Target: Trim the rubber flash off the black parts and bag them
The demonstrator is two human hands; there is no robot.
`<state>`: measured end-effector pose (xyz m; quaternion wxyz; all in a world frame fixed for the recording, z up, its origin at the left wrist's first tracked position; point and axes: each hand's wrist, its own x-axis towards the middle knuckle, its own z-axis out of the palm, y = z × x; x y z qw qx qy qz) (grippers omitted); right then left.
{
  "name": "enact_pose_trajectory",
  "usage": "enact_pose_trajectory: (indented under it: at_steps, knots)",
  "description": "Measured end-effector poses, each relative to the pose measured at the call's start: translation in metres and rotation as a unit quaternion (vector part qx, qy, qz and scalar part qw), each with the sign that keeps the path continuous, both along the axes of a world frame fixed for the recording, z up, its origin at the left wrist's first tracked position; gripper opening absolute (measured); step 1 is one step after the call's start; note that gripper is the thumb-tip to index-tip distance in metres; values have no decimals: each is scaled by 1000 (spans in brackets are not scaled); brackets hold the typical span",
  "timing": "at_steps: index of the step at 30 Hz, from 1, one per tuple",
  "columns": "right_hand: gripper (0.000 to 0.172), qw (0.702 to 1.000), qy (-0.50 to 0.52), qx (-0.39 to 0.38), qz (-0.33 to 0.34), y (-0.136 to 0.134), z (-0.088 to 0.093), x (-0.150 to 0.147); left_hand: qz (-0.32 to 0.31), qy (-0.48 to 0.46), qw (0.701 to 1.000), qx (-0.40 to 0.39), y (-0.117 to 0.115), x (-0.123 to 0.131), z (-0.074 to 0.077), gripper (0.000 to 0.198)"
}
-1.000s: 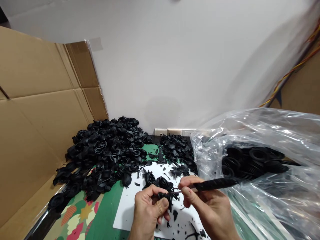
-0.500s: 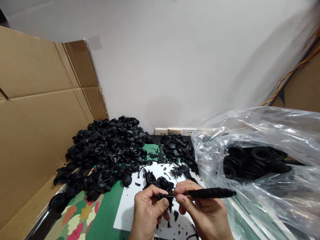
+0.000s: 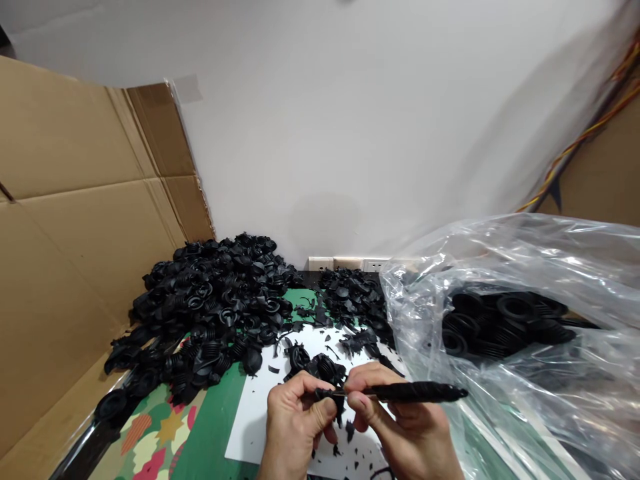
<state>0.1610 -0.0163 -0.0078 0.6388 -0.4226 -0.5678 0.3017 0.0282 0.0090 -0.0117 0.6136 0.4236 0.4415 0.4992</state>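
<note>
My left hand [image 3: 300, 420] is closed, pinching a small black rubber piece [image 3: 327, 393] between thumb and forefinger. In my closed right hand [image 3: 405, 423] lies a slim tool with a black wrapped handle [image 3: 417, 392]. Its thin metal end points left and meets the rubber piece; fingers partly hide the contact, so I cannot tell the tip's shape. Below both hands is a white sheet [image 3: 247, 413], strewn with black scraps [image 3: 350, 430]. Just beyond my fingertips sit several ribbed black rubber parts [image 3: 325, 368].
A large heap of black rubber parts [image 3: 220, 300] rises at the left beside a cardboard panel [image 3: 90, 220]. Smaller black bits [image 3: 350, 293] are piled near the wall sockets [image 3: 373, 265]. At the right, a clear plastic bag [image 3: 420, 307] holds black ribbed rings [image 3: 515, 310].
Both hands keep almost the same hold on the rubber piece and the tool. The tool's handle end has dipped slightly, and the whole view has shifted a little.
</note>
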Motion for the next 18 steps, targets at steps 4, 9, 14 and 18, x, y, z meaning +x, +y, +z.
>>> enact_pose_trajectory:
  at_steps: [4,9,14,18]
  knots:
    - [26,971,-198,127,29,1,7,2,-12,6,1000,-4,-2,3,3,21]
    - [21,947,-249,189,-75,22,10,24,-25,16,998,49,-6,6,3,18]
    - [21,992,78,-84,-46,32,8,35,-3,-4,999,54,0,3,-2,30]
    - [37,959,212,-182,41,25,9,28,8,-28,996,89,2,2,0,27]
